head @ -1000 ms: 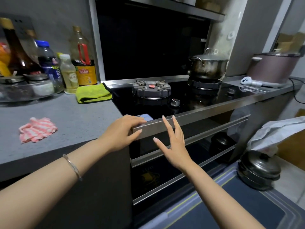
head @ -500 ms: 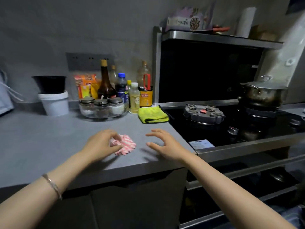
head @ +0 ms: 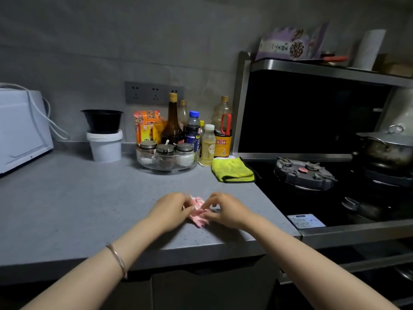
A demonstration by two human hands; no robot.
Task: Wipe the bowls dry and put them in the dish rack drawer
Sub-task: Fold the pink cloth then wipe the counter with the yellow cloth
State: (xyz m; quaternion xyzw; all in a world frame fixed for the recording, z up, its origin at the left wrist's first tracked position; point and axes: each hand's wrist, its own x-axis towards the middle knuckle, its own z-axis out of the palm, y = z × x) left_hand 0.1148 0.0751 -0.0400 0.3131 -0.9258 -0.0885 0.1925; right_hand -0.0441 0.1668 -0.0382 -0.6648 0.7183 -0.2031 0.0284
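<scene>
A small pink-and-white striped cloth (head: 197,211) lies crumpled on the grey countertop (head: 89,209) near its front edge. My left hand (head: 169,209) pinches its left side and my right hand (head: 225,209) pinches its right side, fingers curled over the fabric. The two hands nearly meet above the cloth and hide much of it. A black bowl (head: 102,120) stands on a white tub (head: 105,145) at the back. The front of the drawer (head: 357,262) below the stove shows at lower right.
A white appliance (head: 20,128) stands at far left. A glass tray of spice jars (head: 167,156) and several bottles (head: 207,133) line the back wall. A yellow-green cloth (head: 232,171) lies beside the black gas stove (head: 312,191), where a lidded pot (head: 386,146) sits.
My view swung left from the stove front to the countertop. Both hands left the drawer, reached the striped cloth, and now pinch it from both sides.
</scene>
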